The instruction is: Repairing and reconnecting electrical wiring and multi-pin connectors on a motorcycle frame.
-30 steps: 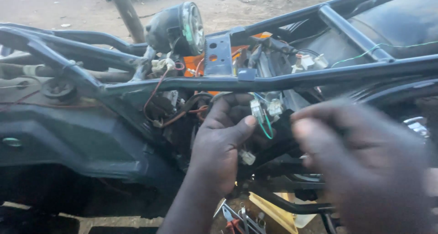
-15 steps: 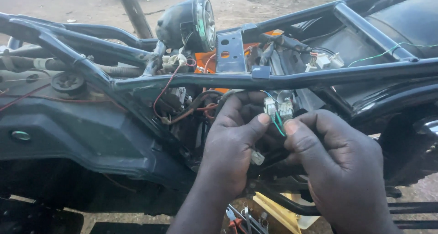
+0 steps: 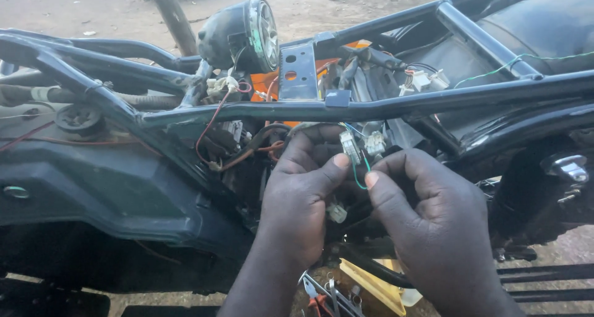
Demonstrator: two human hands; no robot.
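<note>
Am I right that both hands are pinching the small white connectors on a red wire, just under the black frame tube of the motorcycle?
Not quite: the head view shows the wire is green, not red. Otherwise yes: the left hand and right hand pinch the white connectors just under the black frame tube.

Outdoor repair yard: stripped motorcycle frame on dirt ground, tools below.

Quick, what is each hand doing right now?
Left hand: pinched shut on the small white plastic connector with green wire.
Right hand: pinching the same thin green wire.
</note>
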